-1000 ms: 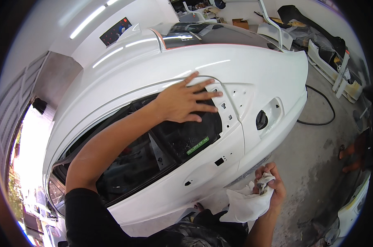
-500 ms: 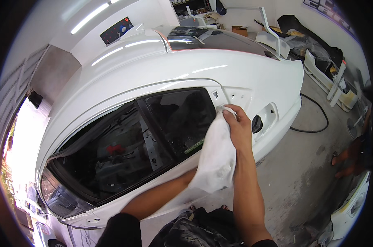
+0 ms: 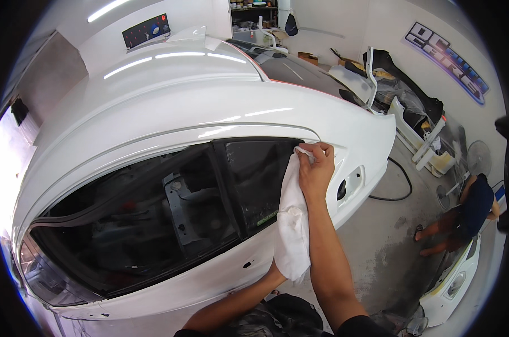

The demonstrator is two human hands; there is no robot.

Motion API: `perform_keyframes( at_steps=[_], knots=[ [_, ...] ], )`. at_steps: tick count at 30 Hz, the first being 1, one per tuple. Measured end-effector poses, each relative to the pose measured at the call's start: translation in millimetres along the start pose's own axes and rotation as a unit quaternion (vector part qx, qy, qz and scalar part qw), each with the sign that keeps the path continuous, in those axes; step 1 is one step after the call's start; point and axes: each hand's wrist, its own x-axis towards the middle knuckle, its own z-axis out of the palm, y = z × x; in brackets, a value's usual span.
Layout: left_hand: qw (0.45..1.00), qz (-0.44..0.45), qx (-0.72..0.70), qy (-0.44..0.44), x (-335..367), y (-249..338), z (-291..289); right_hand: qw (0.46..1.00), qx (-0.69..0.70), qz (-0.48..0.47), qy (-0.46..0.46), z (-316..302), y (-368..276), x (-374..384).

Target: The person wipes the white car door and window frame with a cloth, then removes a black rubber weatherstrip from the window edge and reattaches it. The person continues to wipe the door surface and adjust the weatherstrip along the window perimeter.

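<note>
My right hand (image 3: 316, 171) is closed in a pinch on the top of a white cloth (image 3: 293, 224), by the rear corner of the car's side window (image 3: 260, 180). The cloth hangs down in a long bunch over the white car's (image 3: 209, 104) side. My left forearm (image 3: 232, 306) reaches up to the cloth's lower end, and the cloth hides the fingers of my left hand. Just right of my right hand is the recessed fuel filler opening (image 3: 352, 181) with its black cap.
At the right a person in dark clothes (image 3: 472, 203) bends over near a standing fan (image 3: 479, 158). A loose white bumper (image 3: 451, 283) lies at lower right. More body parts (image 3: 414, 135) and plastic sheeting are piled behind the car. A black hose (image 3: 397, 197) curves on the floor.
The view has turned, so the car sits further left and the other person shows more fully. The cloth hangs narrower, and my right fingers now pinch its top edge beside the window corner.
</note>
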Motion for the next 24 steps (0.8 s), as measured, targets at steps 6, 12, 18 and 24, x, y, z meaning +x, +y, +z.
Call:
perform_keyframes(
  at_steps=[6,12,18,24],
  knots=[
    [0.998,-0.061,-0.014,-0.029,4,27,-14,0.994,0.035,0.097,0.041,11,5,-6],
    [0.993,-0.041,0.07,-0.08,-21,16,-25,0.995,-0.048,-0.04,0.076,10,6,-6],
    [0.953,0.11,0.239,-0.153,-34,0,-37,0.996,-0.051,0.01,0.072,11,2,-4],
    [0.969,0.098,0.201,-0.1,-34,17,-31,0.994,-0.052,-0.073,0.066,8,-2,0]
  ],
)
